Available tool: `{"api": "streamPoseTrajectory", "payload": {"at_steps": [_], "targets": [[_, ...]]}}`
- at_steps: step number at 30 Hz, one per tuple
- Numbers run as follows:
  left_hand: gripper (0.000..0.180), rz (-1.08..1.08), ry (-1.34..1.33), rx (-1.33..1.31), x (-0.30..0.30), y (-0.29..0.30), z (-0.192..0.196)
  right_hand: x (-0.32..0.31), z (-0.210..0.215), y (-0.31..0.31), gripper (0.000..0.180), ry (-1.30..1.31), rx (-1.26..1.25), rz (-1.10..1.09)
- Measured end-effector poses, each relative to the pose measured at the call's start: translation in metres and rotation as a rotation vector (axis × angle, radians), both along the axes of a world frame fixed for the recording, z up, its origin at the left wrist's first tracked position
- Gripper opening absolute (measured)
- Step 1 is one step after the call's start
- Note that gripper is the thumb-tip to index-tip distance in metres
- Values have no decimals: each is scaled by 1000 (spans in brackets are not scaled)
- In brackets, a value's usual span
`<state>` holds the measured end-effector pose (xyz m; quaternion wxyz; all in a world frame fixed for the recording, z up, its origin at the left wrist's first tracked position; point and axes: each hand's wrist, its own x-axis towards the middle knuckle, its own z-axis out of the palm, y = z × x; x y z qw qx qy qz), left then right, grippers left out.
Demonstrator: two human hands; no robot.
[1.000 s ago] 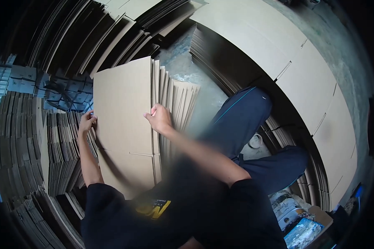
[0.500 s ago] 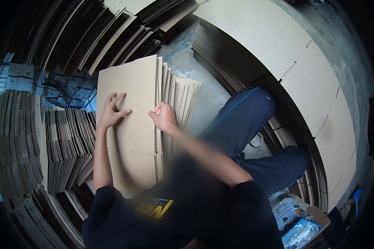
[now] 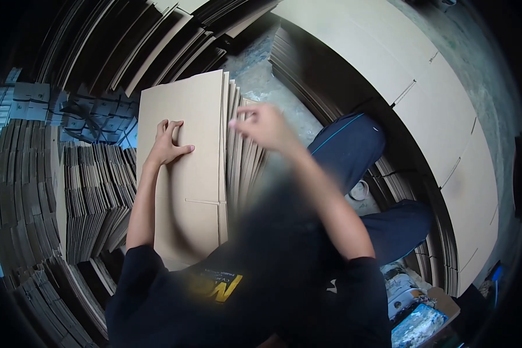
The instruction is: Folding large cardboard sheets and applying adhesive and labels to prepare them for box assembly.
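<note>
Shirt [image 3: 255, 307] cloth, dark with one yellow print, fills the lower middle, nearest of all. Just beyond it are two trouser legs, one knee [image 3: 356, 142] raised above the other [image 3: 397, 229]. In front of the body, to the left of both legs, stands one pale cardboard sheet [image 3: 200, 180] with one slit running in from its right side.

Two hands are at work. The left hand [image 3: 167, 148] lies on the face of that sheet, its fingers curled and spread, thumb well apart, pinching nothing. The right hand [image 3: 264, 127] hangs near the sheet's right edge, blurred; thumb and forefinger stand apart, and the other fingers are too smeared to tell.

Behind the sheet is one fanned pack of cardboard [image 3: 250, 162]; its layers overlap too much to count. One round pale object [image 3: 359, 190] sits between the legs and one large cardboard panel [image 3: 429, 116], which bears at least four slits. Lower right, one open carton [image 3: 445, 301] stands beside one blue-and-white packet [image 3: 417, 325].

Farther left are two stacks, one lighter [image 3: 95, 197], one darker [image 3: 23, 185]. More cardboard sheets [image 3: 127, 46] stand upper left, uncounted.
</note>
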<state>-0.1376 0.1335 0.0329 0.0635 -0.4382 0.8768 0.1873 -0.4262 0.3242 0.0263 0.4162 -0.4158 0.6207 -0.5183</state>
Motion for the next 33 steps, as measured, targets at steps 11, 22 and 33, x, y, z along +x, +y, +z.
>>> {"api": "streamPoseTrajectory", "payload": {"at_steps": [11,22,33], "targets": [[99,-159,-334,-3,-33,-15,14,-164,95,319,31,-64,-51,-973],[64,-368,-106,32,-169,-35,96,-133,45,468,47,1016,319,-1255],[114,-1290,334,-286,-460,177,49,-182,27,480,48,1277,356,-850]]}}
